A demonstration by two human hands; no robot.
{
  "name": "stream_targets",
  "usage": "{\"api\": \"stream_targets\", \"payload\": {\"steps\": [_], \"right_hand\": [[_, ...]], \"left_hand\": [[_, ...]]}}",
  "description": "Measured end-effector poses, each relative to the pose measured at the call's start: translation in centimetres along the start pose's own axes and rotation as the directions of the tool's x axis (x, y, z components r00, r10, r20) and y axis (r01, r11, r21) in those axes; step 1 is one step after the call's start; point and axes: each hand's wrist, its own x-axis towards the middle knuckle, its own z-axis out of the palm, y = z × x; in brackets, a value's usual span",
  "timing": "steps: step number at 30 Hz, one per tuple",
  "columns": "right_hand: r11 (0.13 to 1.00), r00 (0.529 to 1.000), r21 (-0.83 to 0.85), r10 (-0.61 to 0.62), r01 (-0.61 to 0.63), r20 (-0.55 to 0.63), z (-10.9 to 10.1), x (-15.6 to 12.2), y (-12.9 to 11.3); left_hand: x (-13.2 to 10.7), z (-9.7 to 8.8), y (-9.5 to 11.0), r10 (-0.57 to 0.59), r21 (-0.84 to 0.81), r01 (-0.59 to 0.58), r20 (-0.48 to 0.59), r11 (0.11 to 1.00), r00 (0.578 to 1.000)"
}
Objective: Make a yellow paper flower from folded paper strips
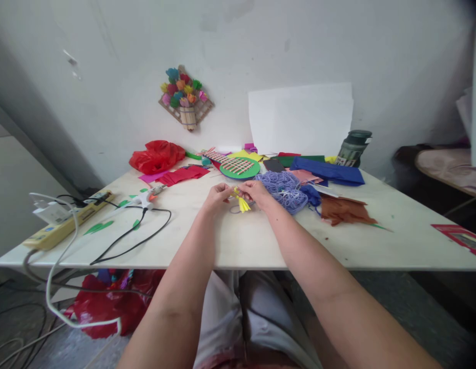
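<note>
Both of my hands meet over the middle of the white table [230, 241]. My left hand [216, 197] and my right hand [255, 192] pinch a small yellow fringed paper piece [242, 203] between their fingertips, its cut strips hanging down towards the tabletop. Just to the right of my right hand lies a heap of purple netting [284, 187]. A thin loop of wire or thread lies on the table under the yellow piece.
Glue gun [149, 196] and yellow power strip [64, 223] with trailing cables sit at left. Red plastic bag [157, 156], red paper, a green disc with woven sticks [240, 166], blue paper [330, 171], brown paper [343, 210] and a dark jar [353, 147] crowd the back.
</note>
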Motion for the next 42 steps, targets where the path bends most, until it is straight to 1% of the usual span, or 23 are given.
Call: {"api": "stream_targets", "payload": {"steps": [2,4,6,8,10,12,13,16,19,21,23,26,29,32,37,42], "right_hand": [[1.0,1.0,-0.018,-0.002,0.002,0.002,-0.2,0.1,0.0],[0.999,1.0,-0.05,0.005,-0.004,0.009,-0.4,0.1,0.1],[0.997,0.999,-0.072,0.017,-0.015,0.034,-0.4,0.1,0.1],[0.997,0.998,-0.076,0.028,-0.023,0.061,-0.4,0.1,0.1],[0.997,0.996,-0.077,0.036,-0.03,0.08,-0.4,0.0,-0.1],[0.996,0.995,-0.084,0.041,-0.033,0.088,-0.4,-0.1,-0.2],[0.996,0.995,-0.087,0.04,-0.032,0.089,-0.4,-0.2,-0.3],[0.996,0.995,-0.087,0.041,-0.034,0.086,-0.4,-0.2,-0.3],[0.996,0.996,-0.085,0.048,-0.042,0.079,-0.5,0.0,-0.1],[0.995,0.995,-0.092,0.047,-0.039,0.087,-0.5,0.1,0.1],[0.994,0.993,-0.1,0.051,-0.04,0.104,-0.5,0.1,0.2],[0.994,0.99,-0.104,0.058,-0.045,0.128,-0.5,0.0,0.2],[0.992,0.989,-0.123,0.051,-0.034,0.139,-0.4,0.0,0.3],[0.986,0.99,-0.164,0.052,-0.03,0.131,-0.4,0.2,0.5],[0.98,0.988,-0.186,0.099,-0.077,0.116,-0.1,0.3,0.7],[0.976,0.966,-0.159,0.18,-0.151,0.185,-0.1,0.1,0.2]], "left_hand": [[-0.1,0.1,0.3,-0.003,-0.002,0.003,0.065,1.0,0.998],[0.0,0.3,0.4,0.066,0.042,-0.069,0.064,0.997,0.996],[0.3,0.3,0.3,0.18,0.15,-0.178,-0.001,0.973,0.984],[0.6,0.3,0.0,0.284,0.24,-0.262,-0.063,0.935,0.957],[0.7,0.2,-0.1,0.366,0.299,-0.314,-0.134,0.901,0.921],[0.8,0.2,-0.1,0.395,0.292,-0.332,-0.194,0.897,0.898],[0.8,0.2,-0.1,0.393,0.267,-0.333,-0.218,0.905,0.893],[0.9,0.3,0.1,0.354,0.153,-0.324,-0.262,0.934,0.898],[0.9,0.4,0.2,0.31,-0.041,-0.335,-0.285,0.941,0.907],[0.9,0.4,0.3,0.258,-0.21,-0.325,-0.29,0.922,0.922],[0.8,0.3,0.3,0.191,-0.358,-0.287,-0.279,0.889,0.941],[0.9,0.0,0.3,0.1,-0.484,-0.207,-0.239,0.85,0.966],[0.9,-0.1,0.0,0.034,-0.493,-0.131,-0.201,0.86,0.979],[1.0,-0.1,-0.3,0.022,-0.463,-0.098,-0.168,0.881,0.986],[0.9,0.0,-0.3,0.063,-0.44,-0.126,-0.155,0.889,0.986],[0.9,0.1,-0.2,0.094,-0.408,-0.162,-0.18,0.899,0.979]]}}
